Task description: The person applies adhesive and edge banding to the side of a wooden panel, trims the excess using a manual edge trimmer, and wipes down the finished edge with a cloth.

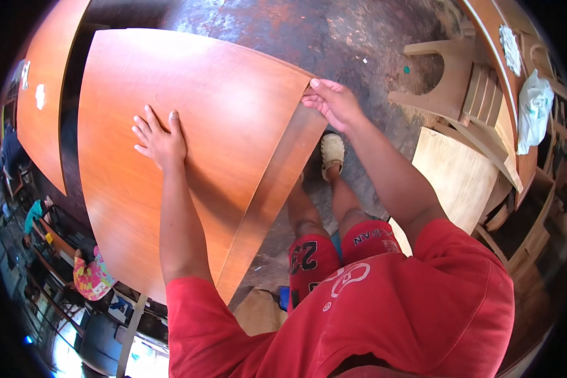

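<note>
Large orange-brown panel (195,82) across the left and centre of the frame, upper right corner just above the middle. Looks smooth and glossy, with faint grain, a pale sheen over the upper part and a shadow beside the left forearm. Narrows toward the lower middle; just below its right edge, a duller brown strip (285,162), side face or second sheet impossible to tell.

Left hand (164,142) palm down on the panel, fingers spread. Right hand (335,106) at the upper right corner, pinching the panel's edge between thumb and fingers.

At the upper right of the frame, a white plastic bag (535,112), crumpled and bulging, contents too unclear to tell. Near it, a crumpled white cloth (510,50). Left of both, wooden part with a curved cut-out (458,69); below that, a pale board (453,165).

At the upper left, a second orange-brown panel (47,57), bearing a small white patch (40,96). At the lower left, a person in a bright patterned top (93,277). Dark, stained floor (252,19) along the top.
</note>
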A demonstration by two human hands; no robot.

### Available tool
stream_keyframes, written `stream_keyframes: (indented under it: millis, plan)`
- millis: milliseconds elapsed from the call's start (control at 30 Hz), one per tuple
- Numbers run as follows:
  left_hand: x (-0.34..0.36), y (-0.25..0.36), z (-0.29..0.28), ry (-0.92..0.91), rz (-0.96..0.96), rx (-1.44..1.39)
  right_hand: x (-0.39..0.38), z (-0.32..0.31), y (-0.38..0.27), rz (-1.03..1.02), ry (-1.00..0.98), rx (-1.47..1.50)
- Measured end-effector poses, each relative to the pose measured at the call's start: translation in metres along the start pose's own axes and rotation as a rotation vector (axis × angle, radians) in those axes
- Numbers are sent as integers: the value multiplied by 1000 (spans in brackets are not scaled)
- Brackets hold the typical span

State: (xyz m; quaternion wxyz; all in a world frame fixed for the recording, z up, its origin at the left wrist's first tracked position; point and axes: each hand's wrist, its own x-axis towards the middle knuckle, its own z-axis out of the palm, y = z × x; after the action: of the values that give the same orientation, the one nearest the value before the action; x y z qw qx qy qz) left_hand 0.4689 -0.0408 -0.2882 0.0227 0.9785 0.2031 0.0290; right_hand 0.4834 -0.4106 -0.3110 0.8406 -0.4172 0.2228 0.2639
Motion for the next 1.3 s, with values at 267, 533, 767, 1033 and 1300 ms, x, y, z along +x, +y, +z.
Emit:
stream_keyframes:
  millis: [267,533,767,1033,1300]
  plan:
    - [-3,1,0,-8,10,19,-4,1,14,-64,50,90]
    - [0,8,2,-17,15,18,-6,1,11,-85,91,143]
    - [11,0,-9,41,54,238,-90,-36,-24,-46,129,-54]
    - [-15,53,-16,-671,-4,13,-302,-155,-114,81,309,-713]
    - [-51,161,59,-1005,702,-600,-266,-222,-239,-367,281,-839]
